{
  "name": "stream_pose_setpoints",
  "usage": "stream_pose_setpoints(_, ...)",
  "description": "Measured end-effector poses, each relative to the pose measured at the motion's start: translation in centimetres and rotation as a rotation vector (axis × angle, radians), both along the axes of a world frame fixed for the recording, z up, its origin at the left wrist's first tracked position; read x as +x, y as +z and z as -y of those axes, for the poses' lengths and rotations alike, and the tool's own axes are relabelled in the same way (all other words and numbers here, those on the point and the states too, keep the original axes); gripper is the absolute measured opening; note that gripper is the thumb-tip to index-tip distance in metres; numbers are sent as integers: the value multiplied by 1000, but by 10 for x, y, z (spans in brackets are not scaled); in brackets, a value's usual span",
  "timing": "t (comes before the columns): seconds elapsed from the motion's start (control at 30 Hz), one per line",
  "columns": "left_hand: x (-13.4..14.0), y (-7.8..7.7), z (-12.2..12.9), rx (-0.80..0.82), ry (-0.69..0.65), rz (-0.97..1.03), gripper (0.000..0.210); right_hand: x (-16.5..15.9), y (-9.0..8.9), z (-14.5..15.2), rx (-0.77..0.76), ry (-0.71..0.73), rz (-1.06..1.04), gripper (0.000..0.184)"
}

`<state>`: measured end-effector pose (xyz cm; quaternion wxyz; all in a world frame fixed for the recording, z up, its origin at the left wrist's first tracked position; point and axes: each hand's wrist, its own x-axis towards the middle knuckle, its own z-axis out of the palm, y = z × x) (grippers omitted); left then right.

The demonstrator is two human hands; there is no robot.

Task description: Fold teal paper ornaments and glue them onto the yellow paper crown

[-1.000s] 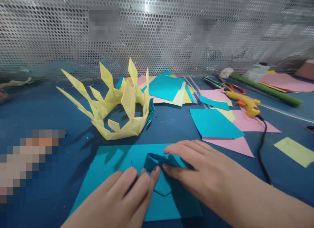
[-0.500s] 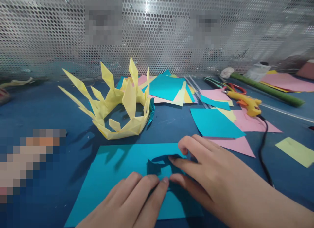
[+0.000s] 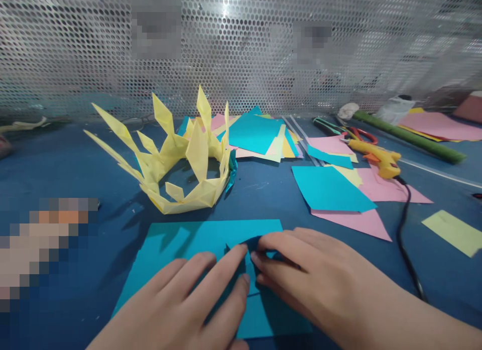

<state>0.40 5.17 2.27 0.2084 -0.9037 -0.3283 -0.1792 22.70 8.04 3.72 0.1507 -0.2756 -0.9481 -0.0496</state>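
A blue paper sheet [image 3: 203,234] lies flat in front of me, with a small folded blue paper strip [image 3: 253,241] on it, mostly covered by my fingers. My right hand [image 3: 301,277] pinches the strip between thumb and fingers. On the sheet rests my left hand [image 3: 192,302], fingers stretched and apart, the index fingertip against the strip's near side. Just beyond the sheet stands a pale yellow paper crown [image 3: 192,197] with tall pointed spikes and a blue paper piece at its right side.
Loose blue paper [image 3: 333,189] overlaps pink sheets on the right. Beyond are a yellow glue gun [image 3: 376,156] with a black cord [image 3: 402,239], and a green roll [image 3: 410,136]. A paper pile [image 3: 256,131] sits behind the crown, before a perforated metal panel [image 3: 241,53]. A pixelated patch covers the left.
My left index finger has stretched forward onto the strip. My right fingers have lowered and closed around it, and more of the strip is now hidden.
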Motion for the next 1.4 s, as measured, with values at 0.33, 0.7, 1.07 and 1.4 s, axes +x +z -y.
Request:
stream_pose_setpoints(0.33, -3, 1, 0, 30, 48, 40, 47, 0, 1, 1, -74, -36, -28, 12)
stream_pose_setpoints(0.7, -6, -8, -3, 68, -7, 9, 46, -4, 11, 12, 43, -51, 40, 33)
stream_pose_setpoints(1.07, -11, -8, -2, 23, 20, 52, 50, -4, 7, 9, -6, -60, 80, 20)
stream_pose_setpoints(1.4, -8, -8, -3, -27, 26, 80, 44, -3, 3, 8, -33, -72, 77, 19)
